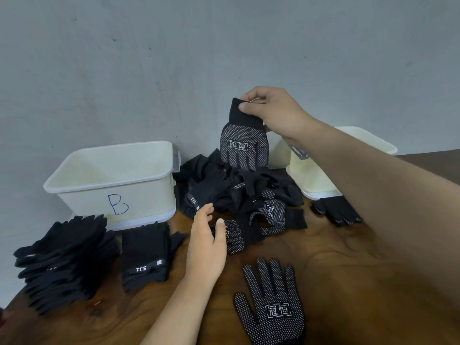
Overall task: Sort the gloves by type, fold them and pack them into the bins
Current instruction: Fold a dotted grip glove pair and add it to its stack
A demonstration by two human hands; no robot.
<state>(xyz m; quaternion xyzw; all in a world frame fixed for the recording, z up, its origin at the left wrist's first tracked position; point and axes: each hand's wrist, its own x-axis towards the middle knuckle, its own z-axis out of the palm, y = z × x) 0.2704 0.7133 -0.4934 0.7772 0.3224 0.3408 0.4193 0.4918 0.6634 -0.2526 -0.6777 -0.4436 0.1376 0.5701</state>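
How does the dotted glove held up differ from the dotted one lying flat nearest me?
The held glove hangs by its cuff from the right hand; the near glove lies flat on the table. The held glove points down; the near glove points away, digits spread. Both are black, white-dotted, with a white logo.

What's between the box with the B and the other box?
In the head view, a jumbled heap of black gloves lies between bin B and the other bin; the right hand holds a dotted glove over it.
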